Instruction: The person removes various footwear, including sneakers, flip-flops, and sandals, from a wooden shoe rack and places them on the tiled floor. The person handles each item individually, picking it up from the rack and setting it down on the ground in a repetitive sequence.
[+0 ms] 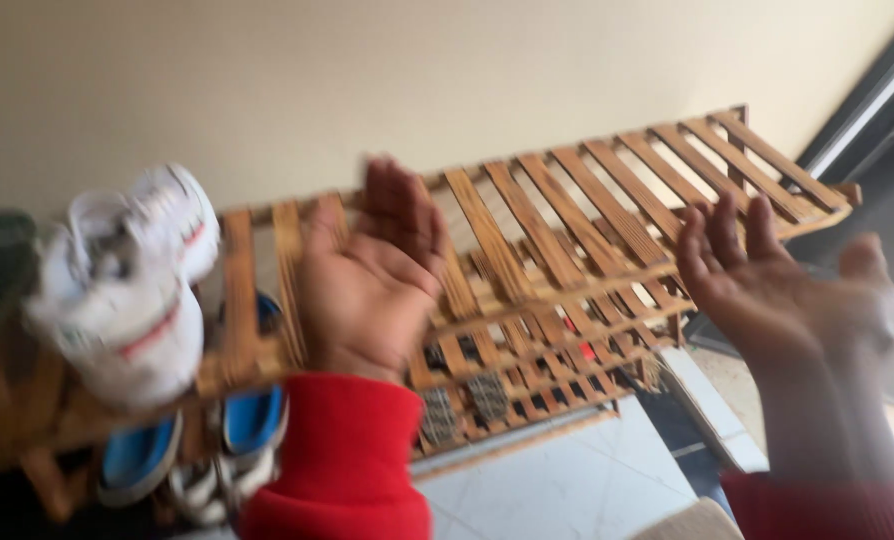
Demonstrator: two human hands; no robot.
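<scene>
Two white sneakers with red side stripes [127, 290] sit at the left end of the slatted wooden shoe rack [587, 190], near its front edge, blurred by motion. Blue-lined sandals [197, 440] lie on a lower tier beneath them. Just right of the sneakers, the left hand [372, 270] is spread open, palm up, above the top tier, holding nothing. From there the top slats run bare to the right-hand rail against the cream wall [367, 70]. Over the rack's right front corner the right hand [782, 290] is also open and empty. Pale floor tiles [567, 480] lie in front.
</scene>
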